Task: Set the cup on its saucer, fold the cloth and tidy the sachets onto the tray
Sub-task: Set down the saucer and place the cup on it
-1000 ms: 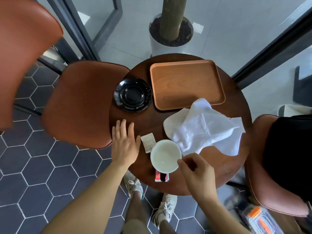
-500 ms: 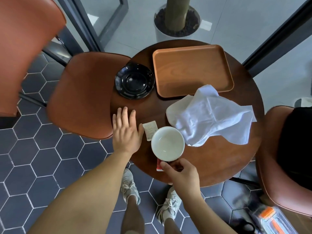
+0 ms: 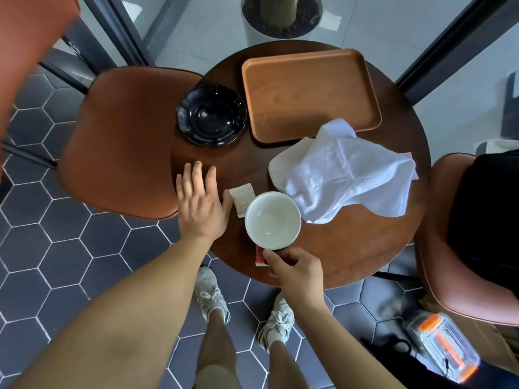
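My right hand (image 3: 295,269) at 6 o'clock edge of round tabletop (image 3: 351,248), fingers curled on near side of white cup (image 3: 272,220); handle hidden. My left hand (image 3: 200,204) flat, fingers spread, palm down at 8 o'clock. White sachet (image 3: 242,196) between left thumb and cup. Red sachet (image 3: 259,256) partly under cup and right fingers. Black saucer (image 3: 212,115) at 10 o'clock. Wooden tray (image 3: 309,92) at 12 o'clock. Crumpled white cloth (image 3: 345,171) at 3 o'clock, corner overlapping tray edge.

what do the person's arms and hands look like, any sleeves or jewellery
Both forearms are bare right up to the bottom edge of the view, with no sleeve showing. The left hand and right hand wear no gloves, and no ring, watch or bracelet is visible. Nails look short and unpainted.
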Demonstrator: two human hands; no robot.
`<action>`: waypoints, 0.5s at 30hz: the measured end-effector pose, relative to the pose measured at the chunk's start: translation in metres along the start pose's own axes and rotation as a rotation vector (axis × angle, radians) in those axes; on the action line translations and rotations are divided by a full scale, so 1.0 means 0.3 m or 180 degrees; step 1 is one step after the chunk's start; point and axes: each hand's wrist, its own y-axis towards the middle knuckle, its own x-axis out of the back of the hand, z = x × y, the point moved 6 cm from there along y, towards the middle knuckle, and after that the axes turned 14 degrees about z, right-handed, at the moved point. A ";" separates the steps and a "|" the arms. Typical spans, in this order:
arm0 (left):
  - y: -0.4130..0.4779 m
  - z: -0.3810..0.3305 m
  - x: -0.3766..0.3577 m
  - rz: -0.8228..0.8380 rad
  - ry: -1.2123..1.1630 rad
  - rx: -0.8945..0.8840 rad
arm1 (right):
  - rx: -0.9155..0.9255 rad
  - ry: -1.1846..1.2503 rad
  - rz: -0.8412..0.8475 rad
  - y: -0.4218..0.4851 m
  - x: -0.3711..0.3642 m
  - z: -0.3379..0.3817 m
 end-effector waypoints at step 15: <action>-0.004 0.000 0.010 -0.0054 -0.0110 0.0034 | 0.0174 0.0562 0.0261 -0.025 -0.004 0.066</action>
